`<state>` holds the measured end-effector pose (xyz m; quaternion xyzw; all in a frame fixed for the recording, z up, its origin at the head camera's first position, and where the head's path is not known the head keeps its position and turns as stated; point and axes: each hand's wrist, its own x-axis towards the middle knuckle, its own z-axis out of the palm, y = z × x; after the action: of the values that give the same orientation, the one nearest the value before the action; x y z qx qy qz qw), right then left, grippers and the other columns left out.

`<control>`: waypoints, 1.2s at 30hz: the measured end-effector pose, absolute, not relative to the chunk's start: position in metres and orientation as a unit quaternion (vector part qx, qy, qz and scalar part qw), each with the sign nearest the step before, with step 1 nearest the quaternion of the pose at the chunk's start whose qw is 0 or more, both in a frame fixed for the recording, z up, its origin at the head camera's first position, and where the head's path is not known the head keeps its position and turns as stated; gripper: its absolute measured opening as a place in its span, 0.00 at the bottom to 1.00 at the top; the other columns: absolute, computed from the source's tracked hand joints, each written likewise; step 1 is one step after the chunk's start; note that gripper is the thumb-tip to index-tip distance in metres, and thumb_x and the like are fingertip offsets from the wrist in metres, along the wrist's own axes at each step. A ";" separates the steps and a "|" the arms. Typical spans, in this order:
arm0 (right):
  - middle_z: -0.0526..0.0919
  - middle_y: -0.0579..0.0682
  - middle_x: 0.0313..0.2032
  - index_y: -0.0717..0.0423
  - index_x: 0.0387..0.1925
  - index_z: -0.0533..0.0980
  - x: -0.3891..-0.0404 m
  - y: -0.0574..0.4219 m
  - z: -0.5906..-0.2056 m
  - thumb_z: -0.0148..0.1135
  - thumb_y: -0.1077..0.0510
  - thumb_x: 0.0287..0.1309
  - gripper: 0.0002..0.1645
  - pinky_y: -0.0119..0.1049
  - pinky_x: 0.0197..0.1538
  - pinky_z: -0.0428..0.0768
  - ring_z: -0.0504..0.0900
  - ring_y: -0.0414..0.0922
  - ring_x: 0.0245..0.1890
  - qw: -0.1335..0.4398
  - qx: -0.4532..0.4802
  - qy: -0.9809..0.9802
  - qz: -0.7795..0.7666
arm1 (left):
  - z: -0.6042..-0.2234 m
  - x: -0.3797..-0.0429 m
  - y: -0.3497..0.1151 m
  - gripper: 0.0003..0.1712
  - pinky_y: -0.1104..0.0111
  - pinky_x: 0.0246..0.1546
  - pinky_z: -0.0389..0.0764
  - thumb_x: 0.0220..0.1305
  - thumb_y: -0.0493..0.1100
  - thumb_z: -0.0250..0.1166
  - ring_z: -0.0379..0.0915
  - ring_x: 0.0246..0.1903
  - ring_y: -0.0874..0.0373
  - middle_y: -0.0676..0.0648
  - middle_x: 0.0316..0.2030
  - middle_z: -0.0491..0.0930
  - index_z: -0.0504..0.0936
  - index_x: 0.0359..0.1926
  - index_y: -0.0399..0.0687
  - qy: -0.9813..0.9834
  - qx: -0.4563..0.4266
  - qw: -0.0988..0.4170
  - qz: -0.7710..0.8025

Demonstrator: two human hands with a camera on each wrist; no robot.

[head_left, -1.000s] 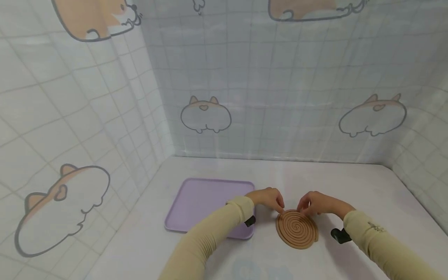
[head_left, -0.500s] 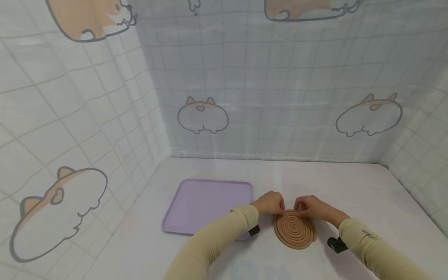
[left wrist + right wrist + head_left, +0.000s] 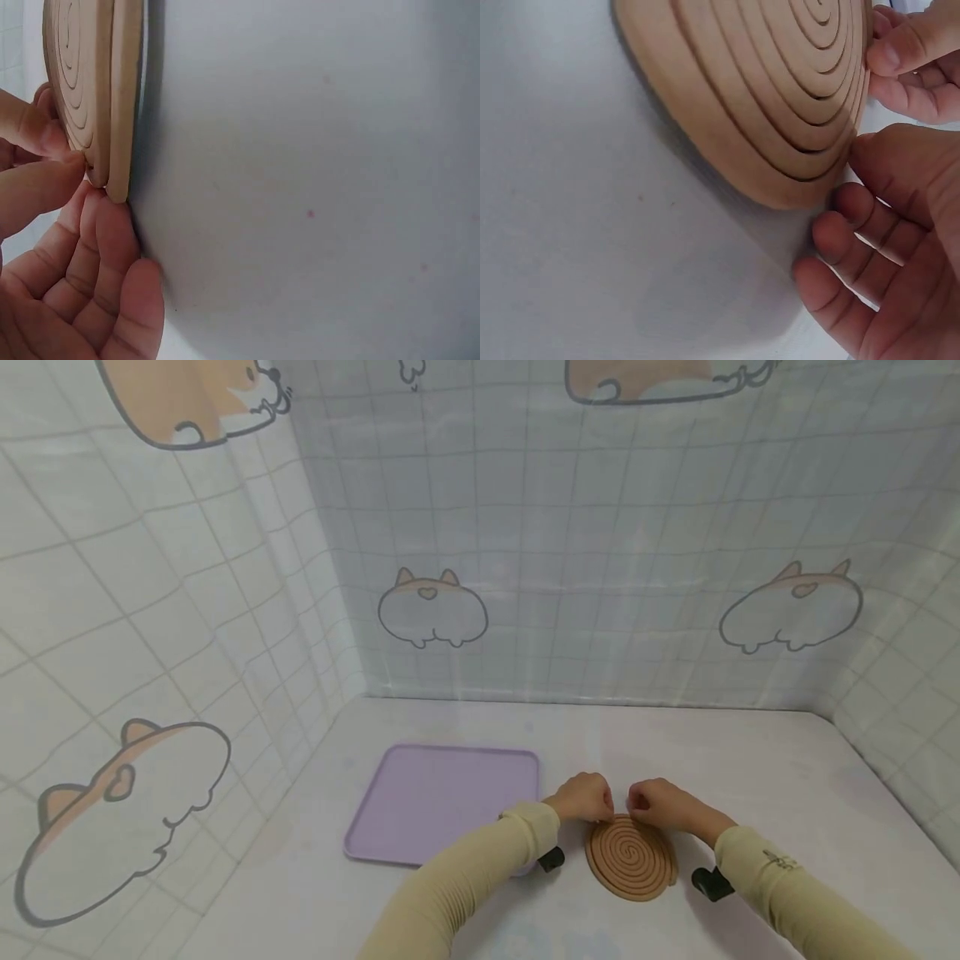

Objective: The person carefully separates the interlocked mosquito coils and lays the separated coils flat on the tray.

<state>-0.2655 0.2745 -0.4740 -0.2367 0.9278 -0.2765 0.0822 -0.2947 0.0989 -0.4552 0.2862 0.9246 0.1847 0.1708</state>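
Note:
A flat round spiral of tan, clay-like coil (image 3: 633, 860) lies on the white table, with a loose end at its right edge. At its far edge, my left hand (image 3: 588, 797) pinches the outer ring between thumb and fingers. Close beside it, my right hand (image 3: 663, 806) pinches the same rim. In the left wrist view, the left thumb is on the coil (image 3: 124, 112) and the fingers bend beneath its edge. From the right wrist, the right thumb and fingertips (image 3: 832, 232) meet the coil's edge, with the left hand's thumb (image 3: 889, 56) just beyond.
A shallow lilac tray (image 3: 450, 793) with a raised rim lies left of the coil, partly behind the left sleeve (image 3: 468, 877). White curtain-like walls (image 3: 600, 568) with a grid and dog drawings surround the table at the back and sides.
Both hands have moved closer together along the coil's far edge, the left rightward and the right leftward. The head view has shifted slightly. The tray stays put.

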 end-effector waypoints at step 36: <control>0.78 0.45 0.24 0.56 0.25 0.78 -0.252 0.272 -0.446 0.67 0.55 0.49 0.08 0.38 0.27 0.74 0.74 0.42 0.24 0.125 -0.063 0.977 -0.163 | -0.456 -0.303 0.120 0.09 0.73 0.17 0.70 0.49 0.43 0.70 0.68 0.18 0.64 0.57 0.16 0.74 0.78 0.19 0.50 0.941 0.284 0.165 0.087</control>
<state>-0.2521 0.2715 -0.4464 -0.0625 0.9767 -0.1628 0.1248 -0.3034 0.1204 -0.4562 0.2841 0.9405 0.0869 0.1646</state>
